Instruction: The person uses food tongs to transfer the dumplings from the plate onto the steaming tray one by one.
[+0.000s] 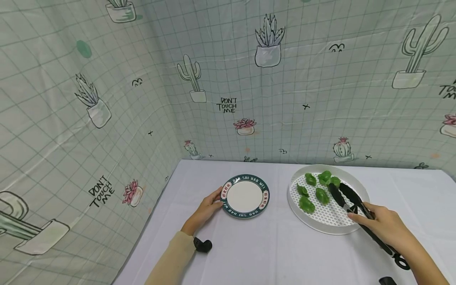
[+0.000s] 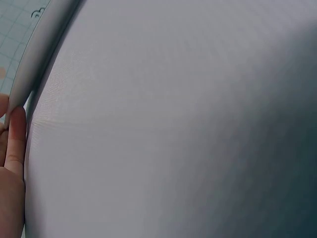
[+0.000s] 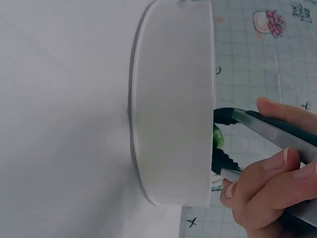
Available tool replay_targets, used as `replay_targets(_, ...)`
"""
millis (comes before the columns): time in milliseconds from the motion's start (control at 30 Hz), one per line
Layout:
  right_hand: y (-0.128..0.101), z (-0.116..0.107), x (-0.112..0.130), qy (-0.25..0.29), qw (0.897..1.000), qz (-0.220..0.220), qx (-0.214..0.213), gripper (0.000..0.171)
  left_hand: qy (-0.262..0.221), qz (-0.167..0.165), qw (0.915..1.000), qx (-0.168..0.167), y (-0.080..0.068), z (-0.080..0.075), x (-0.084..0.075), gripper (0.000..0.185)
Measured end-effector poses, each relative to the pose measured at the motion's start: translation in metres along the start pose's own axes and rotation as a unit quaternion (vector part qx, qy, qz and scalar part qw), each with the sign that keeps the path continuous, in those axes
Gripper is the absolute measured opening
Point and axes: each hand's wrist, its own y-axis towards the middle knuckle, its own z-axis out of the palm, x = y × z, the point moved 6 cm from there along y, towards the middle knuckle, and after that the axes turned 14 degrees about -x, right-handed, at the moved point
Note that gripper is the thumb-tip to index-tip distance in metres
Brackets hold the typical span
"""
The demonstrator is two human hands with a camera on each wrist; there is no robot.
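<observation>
My left hand (image 1: 206, 210) pinches the left rim of a round white plate (image 1: 245, 196) with a dark green lettered border. In the left wrist view the fingers (image 2: 18, 139) lie along the plate's edge (image 2: 42, 49). Tongs (image 1: 372, 233) with black tips and handles are gripped in my right hand (image 1: 386, 223). Their parted tips reach into a white round drainer basket (image 1: 338, 221), beside a green pepper-like piece (image 1: 335, 181). Several other glossy green pieces (image 1: 322, 196) lie on the perforated base. From the right wrist, the basket wall (image 3: 173, 109) hides most of the contents.
A white cloth covers the table (image 1: 270, 249). Behind and to the left hangs a grid-patterned curtain (image 1: 303, 87) printed with cacti. A black strap device (image 1: 203, 244) sits at the left wrist, and another dark piece (image 1: 387, 280) shows at the bottom right.
</observation>
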Motion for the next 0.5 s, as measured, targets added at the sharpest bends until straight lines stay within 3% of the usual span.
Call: replay_targets(500,0.0064,0.0057,-0.0075,-0.027,0.999,0.009,0.031,0.093,0.001,-0.005,0.9999,0.009,0.0010,-0.0012,0.0071,0.060)
